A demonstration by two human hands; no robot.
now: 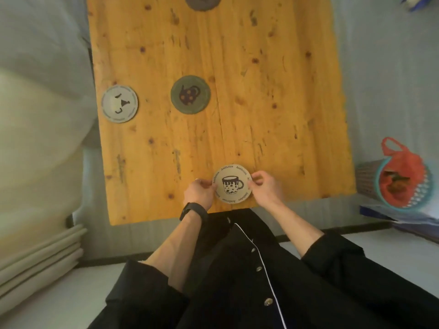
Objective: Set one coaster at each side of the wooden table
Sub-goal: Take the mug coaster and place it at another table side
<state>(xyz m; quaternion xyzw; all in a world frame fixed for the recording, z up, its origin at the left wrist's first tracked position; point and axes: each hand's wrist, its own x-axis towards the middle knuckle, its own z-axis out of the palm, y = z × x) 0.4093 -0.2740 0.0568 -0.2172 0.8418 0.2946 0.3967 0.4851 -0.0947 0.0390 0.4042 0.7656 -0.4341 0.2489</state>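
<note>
The cream coaster with the mug drawing (231, 184) lies near the near edge of the wooden worktop (273, 96), pinched at its rim from both sides: the left hand (199, 192) nips its left edge and the right hand (264, 186) its right edge, fingertips curled onto it. It looks about placed for the near side, though whether it rests flat or hovers just above the wood I cannot tell. The risk I see is the edge: a nudge toward the body could tip it off onto the dark clothing below. The green teapot coaster (190, 95) sits near the middle, so the right side has none; leaving it there would spoil the layout. The pale grey coaster (120, 103) hugs the left edge, and a dark one (203, 2) shows partly at the far end.
</note>
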